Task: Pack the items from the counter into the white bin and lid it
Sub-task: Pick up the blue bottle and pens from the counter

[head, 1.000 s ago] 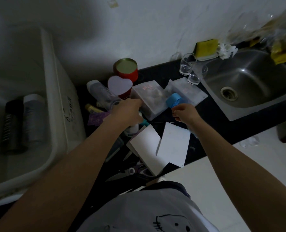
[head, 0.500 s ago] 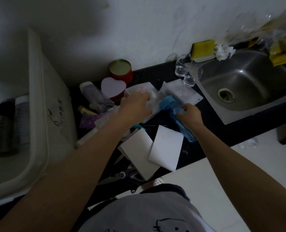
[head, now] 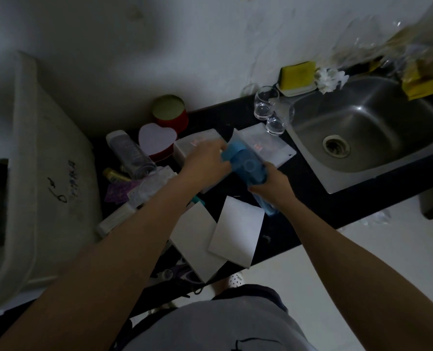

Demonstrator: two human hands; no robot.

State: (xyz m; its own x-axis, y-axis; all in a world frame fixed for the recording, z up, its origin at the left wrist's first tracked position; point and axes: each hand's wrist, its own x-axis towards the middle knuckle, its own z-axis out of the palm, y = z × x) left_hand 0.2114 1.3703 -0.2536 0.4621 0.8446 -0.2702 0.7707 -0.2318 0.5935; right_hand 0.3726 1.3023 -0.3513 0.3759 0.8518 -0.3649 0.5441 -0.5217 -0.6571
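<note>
A blue water bottle (head: 247,164) is lifted above the black counter (head: 309,188), its cap end toward the wall. My right hand (head: 271,184) grips its body from below. My left hand (head: 206,158) closes on its blue cap end. Under them lie a translucent plastic box (head: 187,145) and its flat lid (head: 268,143). The white bin (head: 51,178) stands at the far left with dark and silver cans inside. A heart-shaped box (head: 156,140), a red round tin (head: 171,114) and a clear bottle (head: 130,154) sit beside it.
Two white cards (head: 235,231) lie at the counter's front edge, with scissors (head: 177,273) below them. Two glasses (head: 267,102) stand by the steel sink (head: 367,130) on the right. A yellow sponge (head: 297,74) sits at the wall. Small purple and gold items (head: 116,184) lie near the bin.
My right hand has raised the blue bottle off the counter. My left hand has moved right from the plastic box onto the bottle's cap end.
</note>
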